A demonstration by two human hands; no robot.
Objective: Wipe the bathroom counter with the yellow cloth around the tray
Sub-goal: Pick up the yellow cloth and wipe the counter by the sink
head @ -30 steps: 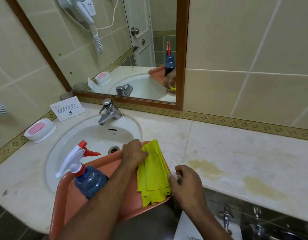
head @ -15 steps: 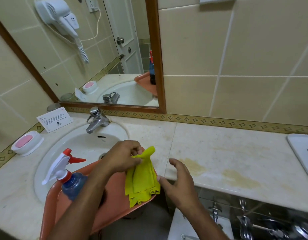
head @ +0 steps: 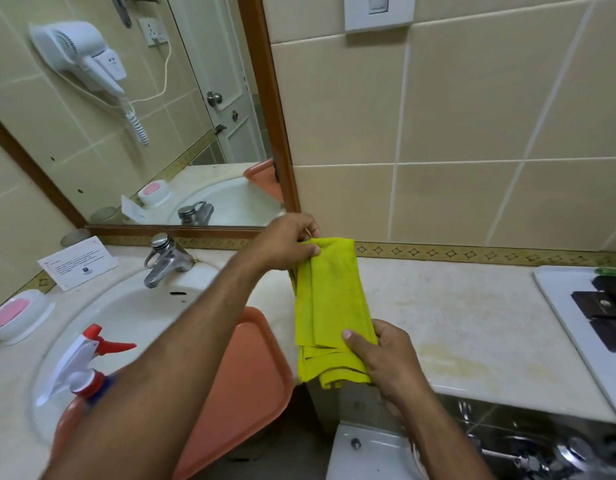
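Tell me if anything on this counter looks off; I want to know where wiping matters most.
Two yellowish-brown stains mark the pale counter right of the yellow cloth, near the front edge. The orange tray sits askew, overhanging both the sink and the counter's front edge. Nothing looks spilled or broken.

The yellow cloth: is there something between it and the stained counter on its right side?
Nothing visible. The yellow cloth, held in both hands, hangs over bare counter; the white tray lies beyond the stains.
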